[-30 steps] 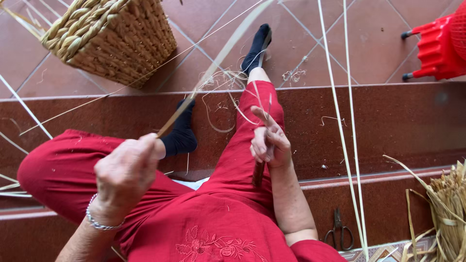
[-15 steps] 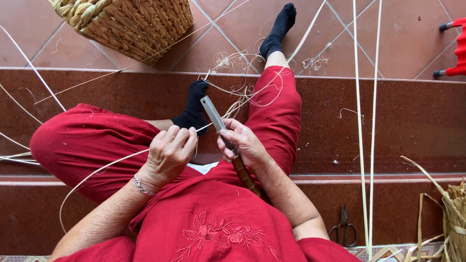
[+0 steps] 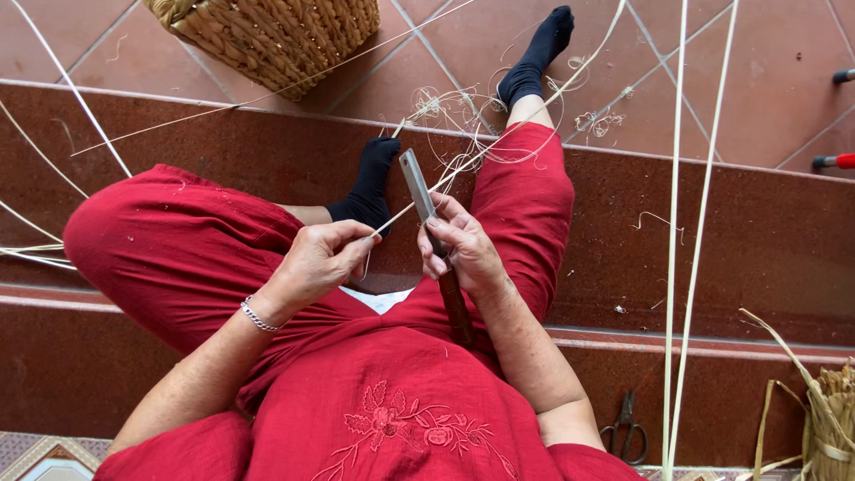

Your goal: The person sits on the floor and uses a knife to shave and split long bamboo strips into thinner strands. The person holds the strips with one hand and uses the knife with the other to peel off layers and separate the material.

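Clenched around the wooden handle of a knife (image 3: 434, 233), the right hand (image 3: 463, 249) holds the tool with its flat grey blade pointing up and away from the body, the handle's dark lower end running out below the fist toward the lap. Pinched between thumb and fingertips of the left hand (image 3: 316, 261), just beside and to the left of that fist, is a thin pale reed strip (image 3: 499, 142); from the pinch it runs up and to the right, crosses the blade just above the right-hand fingers, apparently touching the edge, and continues far beyond over the raised knee. Both hands sit close together above the lap of a seated person in red clothing (image 3: 374, 401), a thin bracelet (image 3: 258, 316) on the left wrist. Beyond the blade tip lie curled pale shavings (image 3: 463, 116) on the tiled floor (image 3: 784, 80), between two feet in black socks (image 3: 370, 183). Well above and left of the grip stands a woven basket (image 3: 276, 36). Two long straight reeds (image 3: 690, 223) run vertically well to the right of the knife hand. Below and right of that hand, a pair of scissors (image 3: 628, 432) lies on the step, with a bundle of dried fibre (image 3: 828, 419) at the far right edge.
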